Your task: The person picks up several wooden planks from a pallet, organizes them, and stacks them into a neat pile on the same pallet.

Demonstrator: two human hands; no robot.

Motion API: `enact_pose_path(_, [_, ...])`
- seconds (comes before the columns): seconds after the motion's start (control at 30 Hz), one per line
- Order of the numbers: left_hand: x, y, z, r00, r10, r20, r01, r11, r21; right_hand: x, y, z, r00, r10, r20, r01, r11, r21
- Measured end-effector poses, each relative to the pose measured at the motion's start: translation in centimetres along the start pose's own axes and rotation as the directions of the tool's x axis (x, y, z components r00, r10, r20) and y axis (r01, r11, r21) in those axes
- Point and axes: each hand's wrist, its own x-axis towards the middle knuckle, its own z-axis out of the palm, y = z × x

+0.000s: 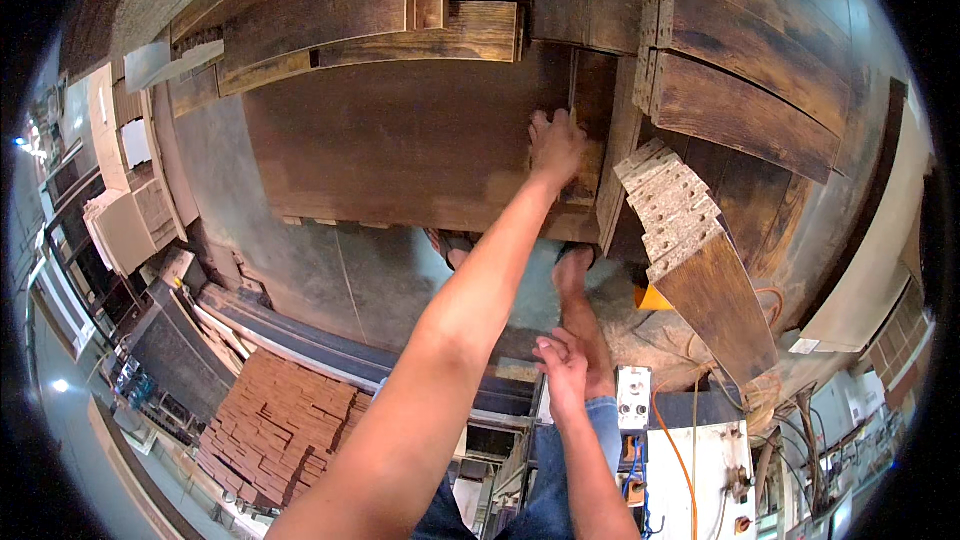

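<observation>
My left hand (557,148) reaches far forward, its fingers curled down at the right end of a large dark brown board (400,145). A narrow wooden strip (573,80) shows just beyond the fingertips; whatever sits in the fingers is too small to make out. Closer to me, my right hand (566,368) hovers over my right leg, with its fingers loosely bent and apart and no object visible in it. An upright dark wood panel (618,170) stands along the board's right end.
Stacked wood-grain boards (330,15) lie beyond the big board, and more boards (750,110) are piled at the right. A leaning, fanned stack with raw chipboard ends (670,200) stands nearer. Reddish-brown slats (275,425) lie at lower left; a white machine box (697,480) with cables is at lower right.
</observation>
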Motion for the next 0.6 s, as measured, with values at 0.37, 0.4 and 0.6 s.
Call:
enact_pose_path(0.37, [-0.3, -0.5, -5.2, 0.992, -0.076, 0.097, 0.108, 0.913, -0.394, 2.5, -8.1, 6.8, 0.973, -0.201, -0.115, 0.21, 0.975, 0.076])
enact_pose_path(0.4, [-1.3, -0.8, -6.8, 0.982, -0.15, 0.112, 0.184, 0.878, -0.443, 3.7, -9.9, 7.9, 0.962, -0.248, -0.115, 0.261, 0.957, 0.125])
enact_pose_path(0.6, [-10.8, -4.1, -10.7, 0.911, -0.353, 0.213, 0.396, 0.61, -0.686, 9.3, -26.3, 15.3, 0.926, -0.375, -0.038, 0.335, 0.771, 0.542])
